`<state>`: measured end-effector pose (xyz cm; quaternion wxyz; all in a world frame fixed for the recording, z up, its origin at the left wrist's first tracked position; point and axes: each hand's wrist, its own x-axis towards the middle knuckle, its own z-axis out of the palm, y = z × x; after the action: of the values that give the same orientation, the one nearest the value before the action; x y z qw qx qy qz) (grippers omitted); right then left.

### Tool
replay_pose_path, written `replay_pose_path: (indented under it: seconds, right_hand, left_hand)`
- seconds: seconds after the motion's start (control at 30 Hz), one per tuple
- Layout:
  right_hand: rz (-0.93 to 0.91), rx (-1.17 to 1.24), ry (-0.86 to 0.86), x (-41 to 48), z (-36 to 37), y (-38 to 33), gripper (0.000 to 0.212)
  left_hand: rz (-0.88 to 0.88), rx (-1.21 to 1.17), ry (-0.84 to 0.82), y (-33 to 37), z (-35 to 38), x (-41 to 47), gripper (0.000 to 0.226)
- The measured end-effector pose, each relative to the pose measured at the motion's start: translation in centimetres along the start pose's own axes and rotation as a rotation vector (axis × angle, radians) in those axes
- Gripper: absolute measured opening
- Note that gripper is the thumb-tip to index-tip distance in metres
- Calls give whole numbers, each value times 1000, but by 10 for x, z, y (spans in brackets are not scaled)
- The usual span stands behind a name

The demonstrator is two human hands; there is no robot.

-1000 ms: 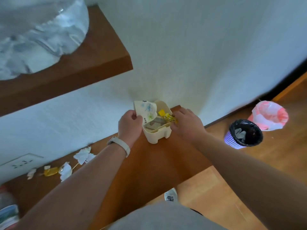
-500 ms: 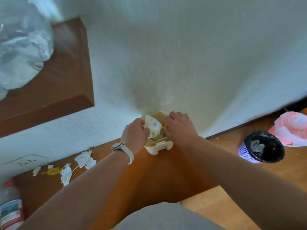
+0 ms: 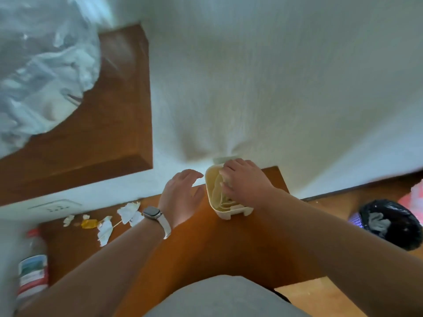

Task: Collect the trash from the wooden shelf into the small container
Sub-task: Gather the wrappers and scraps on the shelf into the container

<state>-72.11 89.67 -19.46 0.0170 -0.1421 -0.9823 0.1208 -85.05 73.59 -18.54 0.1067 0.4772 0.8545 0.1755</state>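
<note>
Bare forearms, pale-strapped smartwatch on left wrist, grey top

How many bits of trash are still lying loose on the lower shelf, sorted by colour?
White paper scraps: 5, among them the big one and a long one
Yellow wrapper: 1
Total: 6, though blur makes the smallest scraps hard to separate.

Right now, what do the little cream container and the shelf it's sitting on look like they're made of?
The small container looks like moulded plastic: uniform cream colour, matte, with rounded corners and thin walls. The shelf looks like wood or a wood-look veneer: warm reddish brown, smooth, with a slight sheen; blur hides any grain, so I can't say which.
</note>
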Motion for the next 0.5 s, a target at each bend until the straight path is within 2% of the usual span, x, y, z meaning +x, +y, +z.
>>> replay_pose_path:
  seconds: [0.2, 0.3, 0.5]
  right_hand:
    - [-138, 15, -31, 16, 6, -47, 39]
    - [-181, -24, -70, 23, 14, -72, 45]
    - [-258, -58, -109, 31, 34, -123, 42]
  left_hand:
    - [-58, 244, -74, -56, -10, -43, 51]
    - [-74, 291, -66, -83, -19, -67, 52]
    - [-172, 301, -53, -145, -33, -112, 45]
